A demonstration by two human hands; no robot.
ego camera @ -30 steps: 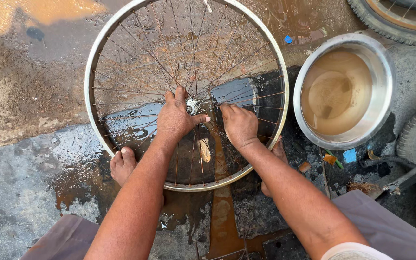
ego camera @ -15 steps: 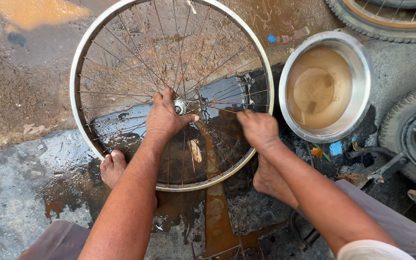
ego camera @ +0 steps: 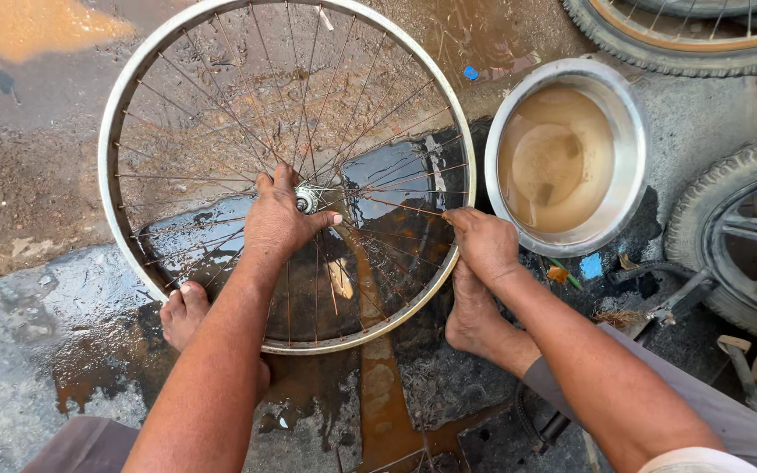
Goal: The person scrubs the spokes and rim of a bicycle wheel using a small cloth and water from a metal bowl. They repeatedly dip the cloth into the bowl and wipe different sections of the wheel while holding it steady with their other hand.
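Note:
A bare bicycle wheel [ego camera: 116, 114] with a shiny metal rim and thin spokes lies flat over wet ground. My left hand [ego camera: 278, 219] rests on the spokes beside the hub [ego camera: 307, 199], thumb and fingers around it. My right hand [ego camera: 484, 245] grips the rim at its right edge, fingers curled over the metal. My two bare feet [ego camera: 184, 311] [ego camera: 470, 320] sit under and beside the wheel's near edge.
A steel bowl [ego camera: 628, 149] of muddy water stands right of the wheel. Tyred wheels lie at the top right [ego camera: 659, 52] and far right [ego camera: 720, 219]. Puddles and brown mud cover the concrete. Small metal parts [ego camera: 738, 359] lie at the lower right.
My right hand has moved from the spokes near the hub out to the rim's right edge. The left hand stays at the hub. The view has shifted, so the wheel sits further left.

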